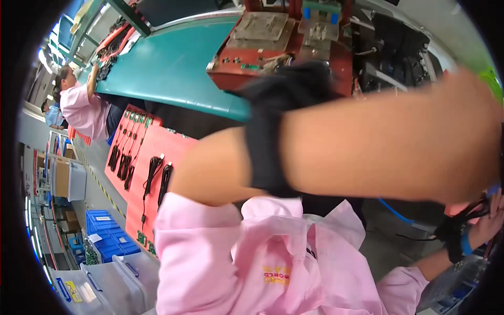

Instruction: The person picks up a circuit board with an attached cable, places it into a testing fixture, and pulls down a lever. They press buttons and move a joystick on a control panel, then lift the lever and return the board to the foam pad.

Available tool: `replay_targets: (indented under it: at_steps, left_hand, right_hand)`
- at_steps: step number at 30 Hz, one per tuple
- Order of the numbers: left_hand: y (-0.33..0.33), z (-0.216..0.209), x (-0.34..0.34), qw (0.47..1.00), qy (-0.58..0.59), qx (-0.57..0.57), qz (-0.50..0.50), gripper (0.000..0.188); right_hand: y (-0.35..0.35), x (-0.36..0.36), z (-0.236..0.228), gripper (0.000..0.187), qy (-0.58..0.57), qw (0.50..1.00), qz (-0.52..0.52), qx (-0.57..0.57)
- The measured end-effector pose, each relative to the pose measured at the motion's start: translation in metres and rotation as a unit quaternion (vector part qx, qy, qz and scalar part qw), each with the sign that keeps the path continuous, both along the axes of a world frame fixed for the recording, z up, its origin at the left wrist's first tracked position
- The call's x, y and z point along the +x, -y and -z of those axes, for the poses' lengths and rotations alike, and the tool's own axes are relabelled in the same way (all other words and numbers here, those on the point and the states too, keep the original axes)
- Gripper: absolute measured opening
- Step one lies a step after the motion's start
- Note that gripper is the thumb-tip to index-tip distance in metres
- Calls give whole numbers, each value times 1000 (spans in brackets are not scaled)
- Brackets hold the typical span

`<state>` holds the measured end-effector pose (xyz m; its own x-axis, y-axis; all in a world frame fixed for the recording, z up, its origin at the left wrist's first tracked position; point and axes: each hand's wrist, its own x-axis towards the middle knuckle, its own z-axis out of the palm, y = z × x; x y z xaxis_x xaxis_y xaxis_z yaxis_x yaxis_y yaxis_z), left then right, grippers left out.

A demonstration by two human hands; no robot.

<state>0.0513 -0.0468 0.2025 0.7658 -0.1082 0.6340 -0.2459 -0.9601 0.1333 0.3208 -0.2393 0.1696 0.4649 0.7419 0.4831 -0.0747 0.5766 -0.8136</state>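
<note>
My left arm stretches across the view from a pink sleeve to the right edge. My left hand [464, 115] is smeared by motion, and its fingers do not show clearly. Across that forearm lies a blurred black strap-like thing [268, 142], with a dark bundle above it. Low at the right edge is my right hand [491, 218], partly cut off, its fingers bent by some black strands [470, 211]; what they grip is hidden. A blue band [465, 244] circles my right wrist, and black material [450, 231] lies against it.
Beyond my arm, a red fixture [226, 68] with metal plates stands on the green bench [173, 65]. Black cables with small green boards [152, 176] lie on pink sheets [178, 139] to the left. Blue bins [107, 233] and clear tubs [113, 283] stand lower left. A co-worker [84, 107] works far left.
</note>
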Motion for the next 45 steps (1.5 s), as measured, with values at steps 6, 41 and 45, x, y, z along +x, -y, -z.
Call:
replay_targets:
  at_steps: [6, 41, 45]
  left_hand:
    - [-34, 47, -112, 941, -100, -275, -172, 21]
    - [-248, 80, -162, 924, -71, -247, -284, 22]
    - [-251, 82, -153, 924, -104, -273, -247, 19]
  right_hand:
    - [-37, -104, 49, 27, 29, 991, -116, 56]
    - [-222, -296, 118, 61, -6, 836, -504, -217]
    - [-220, -298, 119, 62, -14, 831, -507, -228]
